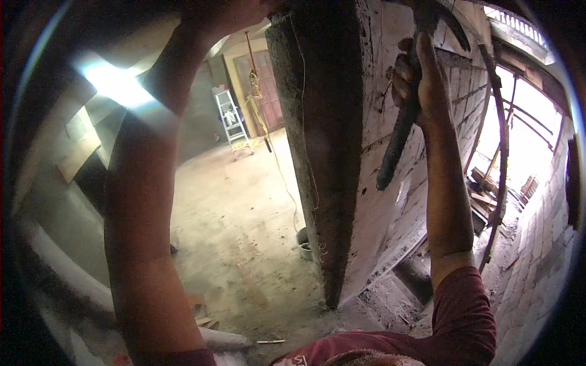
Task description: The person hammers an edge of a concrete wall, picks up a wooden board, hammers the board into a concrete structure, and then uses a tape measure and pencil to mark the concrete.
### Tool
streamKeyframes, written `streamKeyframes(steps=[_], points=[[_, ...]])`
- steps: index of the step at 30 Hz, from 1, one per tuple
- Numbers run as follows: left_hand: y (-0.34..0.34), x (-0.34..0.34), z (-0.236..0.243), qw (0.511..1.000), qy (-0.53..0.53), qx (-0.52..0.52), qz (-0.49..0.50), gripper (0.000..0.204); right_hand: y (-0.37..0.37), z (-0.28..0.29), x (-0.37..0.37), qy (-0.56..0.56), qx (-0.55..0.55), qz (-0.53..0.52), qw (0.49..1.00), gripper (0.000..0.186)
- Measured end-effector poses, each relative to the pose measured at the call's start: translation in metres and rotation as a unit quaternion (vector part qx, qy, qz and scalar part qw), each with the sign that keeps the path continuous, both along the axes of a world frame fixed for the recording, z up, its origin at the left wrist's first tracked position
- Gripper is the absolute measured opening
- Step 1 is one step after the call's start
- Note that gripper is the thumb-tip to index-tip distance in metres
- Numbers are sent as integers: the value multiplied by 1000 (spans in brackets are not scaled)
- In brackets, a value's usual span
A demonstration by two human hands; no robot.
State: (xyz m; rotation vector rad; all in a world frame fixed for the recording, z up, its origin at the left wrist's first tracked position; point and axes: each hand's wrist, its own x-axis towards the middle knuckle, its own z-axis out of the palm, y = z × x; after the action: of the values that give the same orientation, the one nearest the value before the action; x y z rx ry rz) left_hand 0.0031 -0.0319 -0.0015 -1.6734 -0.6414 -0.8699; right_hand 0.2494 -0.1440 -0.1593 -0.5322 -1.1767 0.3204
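Raised at the right, my right hand point(430, 82) is wrapped round the dark handle of a claw hammer point(395, 146). The curved claw sits at the top edge, and the handle's end points down to the left. My left arm reaches up at the left, with my left hand point(235, 15) at the upper edge beside the top of a dark concrete column point(332, 152). Its fingers are cut off by the frame and shadow, so whatever they touch is hidden. A rough block wall point(390, 213) runs right from the column, behind the hammer.
A stepladder point(229, 119) stands in the room at the far left of the column, before a reddish door point(267, 85). A yellow strap point(257, 100) and a cord hang nearby. A bucket point(305, 249) is near the column's foot. Wood scraps point(485, 201) lie by the bright opening.
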Motion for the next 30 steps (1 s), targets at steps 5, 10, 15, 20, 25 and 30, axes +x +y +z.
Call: streamKeyframes(steps=[5,10,15,20,25,30], points=[[-32,6,2,983,-20,-159,-85,35,29,-45,63,23,-4,208,978,39],[-19,4,18,944,-83,-256,-188,32,40,-69,73,54,7,256,965,34],[-22,13,19,947,-164,-214,-173,27,51,-76,82,77,-47,146,985,36],[-34,52,-48,933,-202,-237,-183,54,51,-71,89,131,-41,113,984,30],[11,74,-128,950,-208,-93,-215,25,48,-68,78,165,-73,103,978,30],[-4,81,-195,852,-368,-186,-323,12,54,-74,86,120,-49,91,987,31]])
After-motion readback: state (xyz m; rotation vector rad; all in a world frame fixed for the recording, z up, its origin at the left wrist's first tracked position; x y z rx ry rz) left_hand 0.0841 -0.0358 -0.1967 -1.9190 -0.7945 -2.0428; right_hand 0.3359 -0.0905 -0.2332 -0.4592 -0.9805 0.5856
